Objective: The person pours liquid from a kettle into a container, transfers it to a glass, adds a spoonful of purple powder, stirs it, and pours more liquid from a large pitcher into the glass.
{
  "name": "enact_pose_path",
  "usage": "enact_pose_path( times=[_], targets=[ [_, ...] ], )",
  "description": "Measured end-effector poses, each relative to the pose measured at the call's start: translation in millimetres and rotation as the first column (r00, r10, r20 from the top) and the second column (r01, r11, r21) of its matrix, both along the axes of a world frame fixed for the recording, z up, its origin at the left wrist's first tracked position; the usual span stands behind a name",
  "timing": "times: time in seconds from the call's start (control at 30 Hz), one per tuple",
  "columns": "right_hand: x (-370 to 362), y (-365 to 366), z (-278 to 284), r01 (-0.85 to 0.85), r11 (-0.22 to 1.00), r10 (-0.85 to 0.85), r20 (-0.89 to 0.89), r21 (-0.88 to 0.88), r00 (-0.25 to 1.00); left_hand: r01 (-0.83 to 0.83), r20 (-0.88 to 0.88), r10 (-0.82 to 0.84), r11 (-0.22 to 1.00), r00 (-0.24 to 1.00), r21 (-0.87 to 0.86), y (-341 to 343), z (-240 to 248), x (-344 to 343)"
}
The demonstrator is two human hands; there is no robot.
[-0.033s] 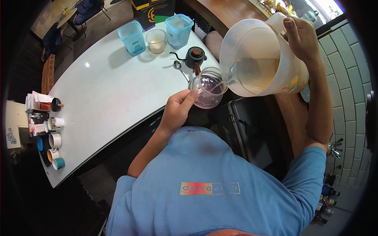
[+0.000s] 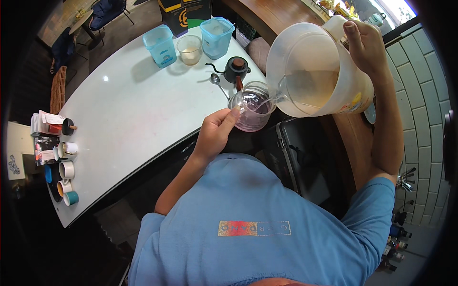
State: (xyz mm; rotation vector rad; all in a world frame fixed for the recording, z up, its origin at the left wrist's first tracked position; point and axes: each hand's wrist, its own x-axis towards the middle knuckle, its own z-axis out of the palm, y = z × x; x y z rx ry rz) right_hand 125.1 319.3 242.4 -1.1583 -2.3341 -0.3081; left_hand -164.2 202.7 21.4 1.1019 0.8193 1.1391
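Observation:
My left hand [image 2: 215, 133] is closed round the handle of a clear glass jug [image 2: 251, 123], held just off the counter's near right edge. Pinkish-purple liquid sits inside the jug. My right hand [image 2: 368, 50] grips the handle of a large translucent plastic pitcher [image 2: 354, 93], tipped over toward the jug. From the pitcher's lip a clear stream runs into the jug's mouth. Just beyond the jug, a small black gooseneck kettle [image 2: 234, 74] with a wooden knob stands on the counter, and a metal spoon [image 2: 215, 80] lies beside it.
Two light-blue plastic containers [image 2: 161, 46] flank a clear cup [image 2: 190, 51] at the far side of the white counter [image 2: 129, 124]. Several mugs [image 2: 67, 170] stand at its left end. A wooden ledge [image 2: 267, 14] and tiled wall [image 2: 421, 121] border my right side.

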Motion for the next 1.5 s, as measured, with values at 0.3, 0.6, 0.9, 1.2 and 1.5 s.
enact_pose_path(
  times=[0.3, 0.6, 0.9, 1.2, 1.5],
  targets=[
    [2.3, -0.8, -0.7, 0.003, 1.0, -0.003, 0.003, -0.001, 1.0, 0.0, 0.02, 0.001, 0.999, 1.0, -0.049, -1.7, 5.3, 2.7],
    [5.9, -4.8, -0.5, 0.027, 1.0, -0.027, 0.012, 0.013, 1.0, 0.012, 0.048, -0.009, 0.998, 0.999, -0.056, -1.4, 9.7, 6.2],
    [11.7, -7.2, -0.7, 0.062, 0.998, -0.061, 0.018, -0.033, 0.998, 0.045, 0.082, -0.037, 0.995, 0.996, -0.088, -0.3, 4.2, 6.8],
    [12.8, -13.6, -3.3, 0.069, 0.994, -0.073, -0.048, -0.08, 0.996, 0.05, 0.106, -0.041, 0.994, 0.994, -0.092, -1.6, 0.3, 8.0],
    [17.4, -17.0, -3.3, 0.048, 0.999, -0.048, -0.005, -0.017, 0.999, 0.036, 0.106, -0.023, 0.993, 0.994, -0.116, -5.5, -3.6, 11.2]
  ],
)
